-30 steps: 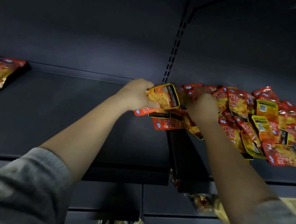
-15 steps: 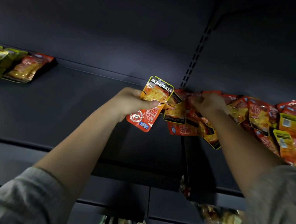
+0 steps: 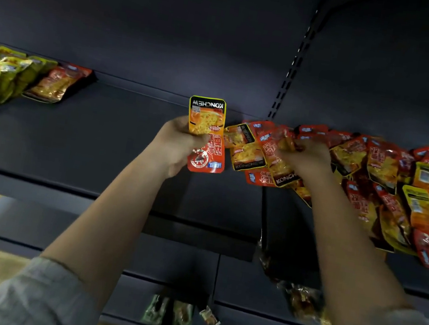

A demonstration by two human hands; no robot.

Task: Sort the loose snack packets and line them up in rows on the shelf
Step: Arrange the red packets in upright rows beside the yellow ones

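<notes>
Clearly we are mid-sort: our left hand [image 3: 180, 142] grips two orange packets [image 3: 206, 133] lifted above the shelf [image 3: 76, 140], while our right hand [image 3: 307, 157] pinches another from the loose heap [image 3: 387, 184] just beside. Next, we judge, comes laying them by the row [image 3: 4, 78] far left.

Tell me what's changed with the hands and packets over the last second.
The left hand has lifted its orange packets off the pile's edge and stood them upright, apart from the heap. The right hand stays buried in the loose pile, gripping packets. The green and orange rows on the left look unchanged on the shelf.
</notes>
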